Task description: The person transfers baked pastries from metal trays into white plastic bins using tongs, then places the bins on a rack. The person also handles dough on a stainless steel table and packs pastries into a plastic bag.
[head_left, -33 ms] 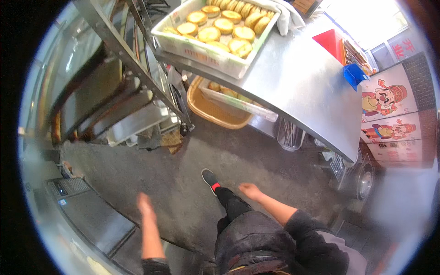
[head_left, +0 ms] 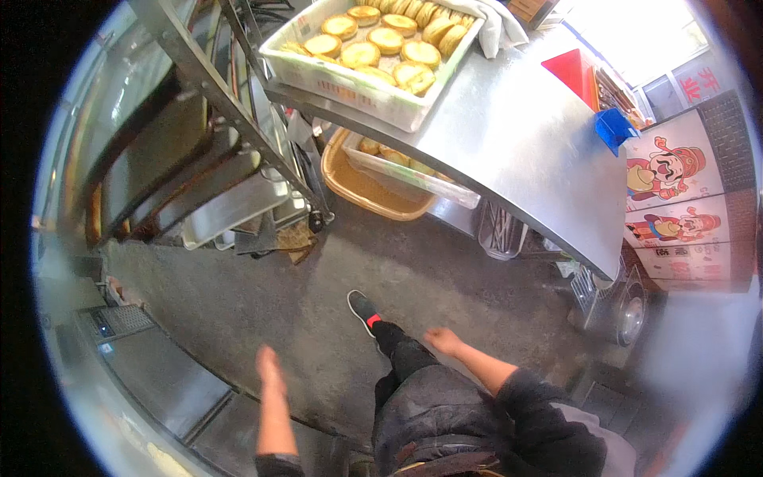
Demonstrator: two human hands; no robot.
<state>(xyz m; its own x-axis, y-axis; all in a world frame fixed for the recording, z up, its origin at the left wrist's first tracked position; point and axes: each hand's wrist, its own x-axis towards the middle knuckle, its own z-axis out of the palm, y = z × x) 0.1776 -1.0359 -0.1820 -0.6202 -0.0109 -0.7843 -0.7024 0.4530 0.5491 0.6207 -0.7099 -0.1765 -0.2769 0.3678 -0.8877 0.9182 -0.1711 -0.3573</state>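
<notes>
The white crate [head_left: 350,83] of round golden pastries [head_left: 362,54] sits at the near edge of the steel table [head_left: 517,151], well ahead of and above both sets of fingers, just beside the slanted metal rack [head_left: 238,119]. Below it, a tan basket [head_left: 350,187] stands on the grey floor [head_left: 238,294], also well ahead of the fingertips. The left hand [head_left: 269,370] hangs low with fingers stretched and released, grasping nothing. The right hand [head_left: 443,342] is blurred beside the black shoe [head_left: 363,310]; nothing shows in it, but whether its fingers are curled cannot be told. Standing so close to the edge, the crate could probably tip if knocked.
</notes>
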